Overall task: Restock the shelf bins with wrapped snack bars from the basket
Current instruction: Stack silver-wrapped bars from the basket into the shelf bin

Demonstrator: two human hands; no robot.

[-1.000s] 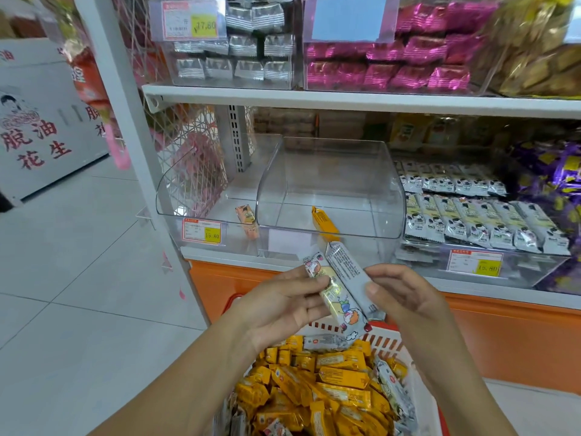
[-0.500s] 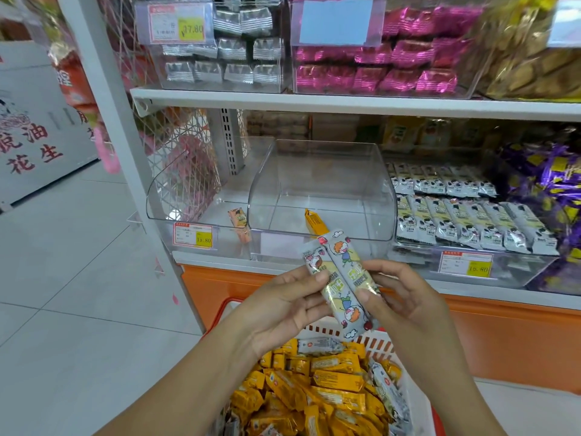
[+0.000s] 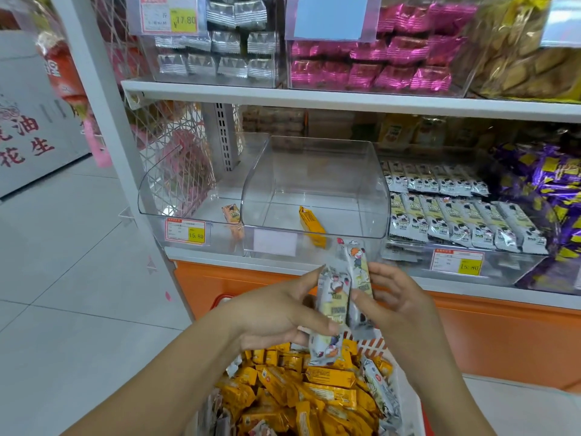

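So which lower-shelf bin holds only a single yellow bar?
The middle clear bin, with one yellow bar; the left bin has one orange bar, the right bin rows of white bars.

A price tag (image 3: 169,14) on the top-shelf bin (image 3: 220,82) read 17.80. The left tag (image 3: 185,231) on the lower left bin (image 3: 151,191) and the right tag (image 3: 457,262) on the lower right bin (image 3: 511,269) both read 15.80. Red characters 油 and 花生 stood on a white board (image 3: 41,89).

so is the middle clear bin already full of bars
No, the middle clear bin holds just one orange bar.
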